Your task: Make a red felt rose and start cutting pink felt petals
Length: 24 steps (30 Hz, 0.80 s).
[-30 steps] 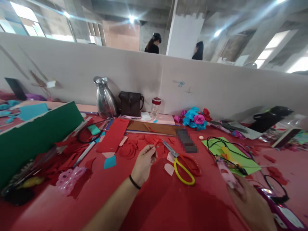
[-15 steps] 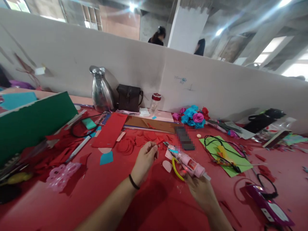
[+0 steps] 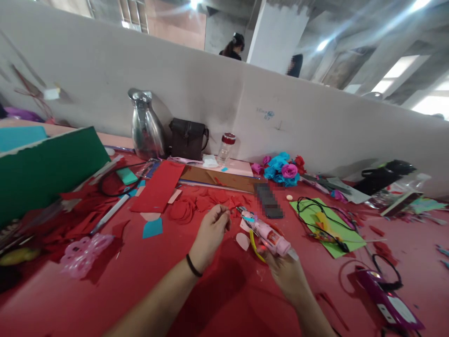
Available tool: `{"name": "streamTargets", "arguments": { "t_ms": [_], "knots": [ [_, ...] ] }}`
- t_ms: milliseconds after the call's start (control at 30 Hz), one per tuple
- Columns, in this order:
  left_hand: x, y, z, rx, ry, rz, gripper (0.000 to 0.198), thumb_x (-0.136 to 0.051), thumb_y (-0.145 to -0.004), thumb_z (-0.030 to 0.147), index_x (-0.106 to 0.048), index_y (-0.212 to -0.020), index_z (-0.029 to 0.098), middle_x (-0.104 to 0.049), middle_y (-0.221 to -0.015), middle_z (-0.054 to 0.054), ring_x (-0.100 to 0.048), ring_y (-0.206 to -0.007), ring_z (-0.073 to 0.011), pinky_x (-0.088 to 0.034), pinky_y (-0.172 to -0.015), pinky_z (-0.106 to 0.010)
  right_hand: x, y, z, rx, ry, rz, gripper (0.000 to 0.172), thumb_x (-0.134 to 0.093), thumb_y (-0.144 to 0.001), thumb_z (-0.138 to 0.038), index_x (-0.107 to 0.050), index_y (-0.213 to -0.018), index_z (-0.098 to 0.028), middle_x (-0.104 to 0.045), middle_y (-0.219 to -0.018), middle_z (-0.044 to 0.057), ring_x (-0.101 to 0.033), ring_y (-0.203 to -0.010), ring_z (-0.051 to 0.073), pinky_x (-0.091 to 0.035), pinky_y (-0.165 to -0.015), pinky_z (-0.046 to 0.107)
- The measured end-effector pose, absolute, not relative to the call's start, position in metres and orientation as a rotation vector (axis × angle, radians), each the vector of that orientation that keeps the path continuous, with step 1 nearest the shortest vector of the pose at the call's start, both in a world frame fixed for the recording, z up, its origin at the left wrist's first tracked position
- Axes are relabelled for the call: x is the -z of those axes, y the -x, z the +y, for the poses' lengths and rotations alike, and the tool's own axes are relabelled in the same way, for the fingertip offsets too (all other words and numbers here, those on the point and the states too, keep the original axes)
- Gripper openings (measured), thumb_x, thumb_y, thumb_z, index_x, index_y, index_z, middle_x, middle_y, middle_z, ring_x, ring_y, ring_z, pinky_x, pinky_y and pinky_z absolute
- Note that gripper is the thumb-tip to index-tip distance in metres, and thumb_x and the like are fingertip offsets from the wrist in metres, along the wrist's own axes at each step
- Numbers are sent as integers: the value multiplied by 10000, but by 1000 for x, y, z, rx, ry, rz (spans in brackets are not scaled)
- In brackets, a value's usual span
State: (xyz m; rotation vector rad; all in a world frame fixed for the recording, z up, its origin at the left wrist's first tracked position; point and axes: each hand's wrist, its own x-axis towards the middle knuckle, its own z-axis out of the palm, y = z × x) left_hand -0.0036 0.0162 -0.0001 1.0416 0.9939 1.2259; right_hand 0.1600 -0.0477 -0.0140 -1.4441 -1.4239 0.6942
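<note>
My left hand [image 3: 212, 231] is closed in a pinch above the red table, thumb against fingers. Whatever it may hold is too small to make out. To its right, my right hand [image 3: 282, 271] is wrapped round a pink hot glue gun [image 3: 268, 234], whose tip points up and left toward the left fingers. A clear stick juts from its back end, and a small red light glows by the fingers. Beneath it curves a yellow loop [image 3: 256, 245]. Close by lie a pale pink petal-shaped piece [image 3: 242, 242] and round red cut-outs [image 3: 182, 209].
Behind the hands lie a phone [image 3: 268, 200], a red sheet [image 3: 159, 186] and paper flowers [image 3: 282, 169]. A metal jug [image 3: 147, 124], black bag [image 3: 188, 139] and glass bottle [image 3: 227, 147] stand by the partition. Right are a green sheet [image 3: 328, 224] with a black cable and a purple power strip [image 3: 389, 299].
The right hand and glue gun have shifted slightly left, closer to the left hand. The left hand keeps its pinch almost in place. The whole view has shifted a little.
</note>
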Motion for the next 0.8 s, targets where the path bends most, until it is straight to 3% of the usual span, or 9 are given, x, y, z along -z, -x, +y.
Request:
{"name": "streamTargets", "arguments": {
  "t_ms": [333,500,800],
  "knots": [
    [1,4,17,-1224,-1045,990,102,-497,-741,273,-481,-687,189,-432,-553,57,-383,-520,-94,-300,-529,-234,22,-166,-47,-661,1469,-1456,318,-623,-771,-435,-679,-965,-189,-733,-964,109,-691,-908,252,-565,-817,355],
    [1,4,18,-1215,-1055,988,97,-492,-727,274,-476,-678,193,-425,-554,57,-378,-521,-95,-295,-527,-236,24,-166,-47,-641,1461,-1487,296,-591,-798,-434,-673,-948,-194,-735,-911,101,-661,-1014,266,-578,-781,339],
    [-3,5,15,-1220,-1047,996,100,-497,-724,284,-492,-690,190,-427,-562,56,-371,-526,-94,-294,-529,-234,19,-166,-48,-666,1478,-1491,299,-608,-786,-412,-671,-967,-183,-736,-877,95,-698,-866,247,-584,-740,329]
  ]
}}
